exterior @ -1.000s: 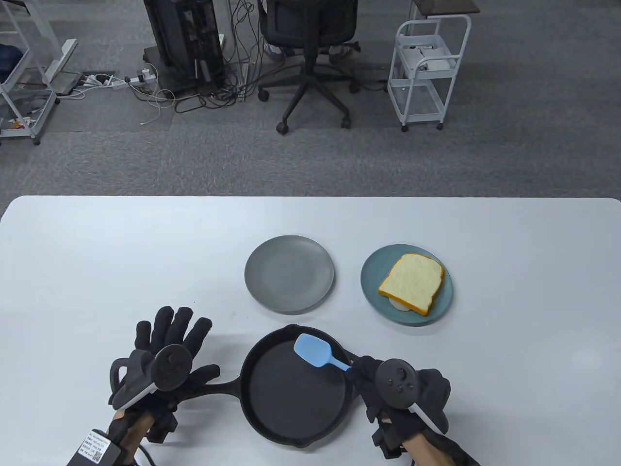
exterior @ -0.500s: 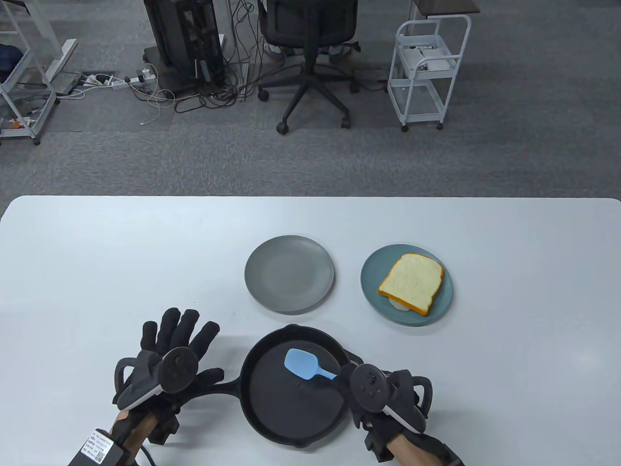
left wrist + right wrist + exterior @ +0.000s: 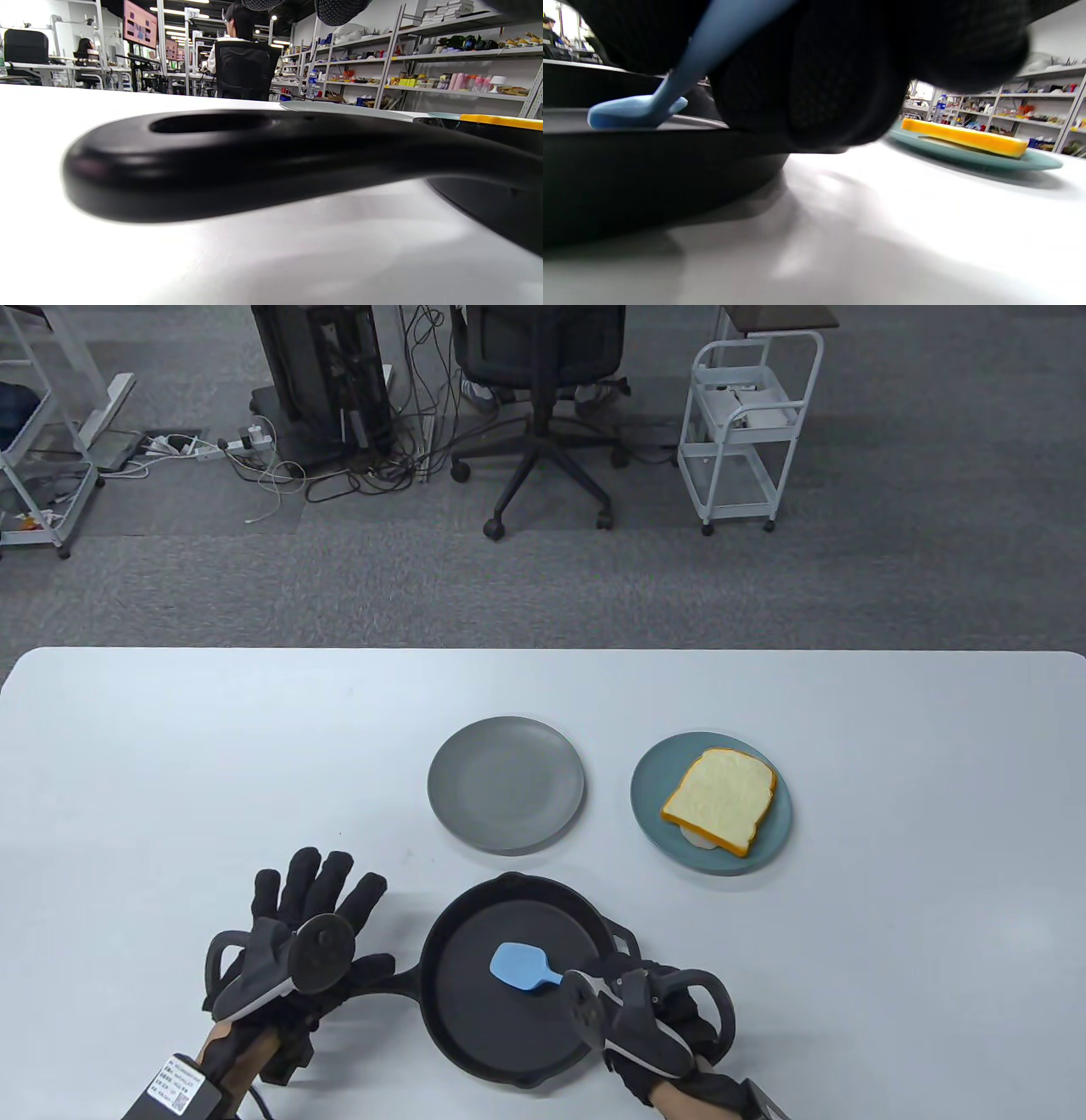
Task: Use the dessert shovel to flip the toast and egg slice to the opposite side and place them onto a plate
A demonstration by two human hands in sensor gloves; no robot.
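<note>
Setting the small blue silicone dessert shovel (image 3: 519, 968) down in the black cast-iron pan (image 3: 475, 1035), lower centre, looks like the step: lower it flat, release gently. Right hand (image 3: 653, 1014) grips its handle; left hand (image 3: 301, 937) lies spread, holding nothing. Yellow-crusted toast slice (image 3: 719, 802) covers the white egg slice (image 3: 700, 840) on the teal plate (image 3: 649, 802), centre right.

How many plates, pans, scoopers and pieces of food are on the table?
Plates: 2, grey and teal
Pans: 1
Scoopers: 1, blue
Food: 2, toast on an egg slice
Total: 6
</note>
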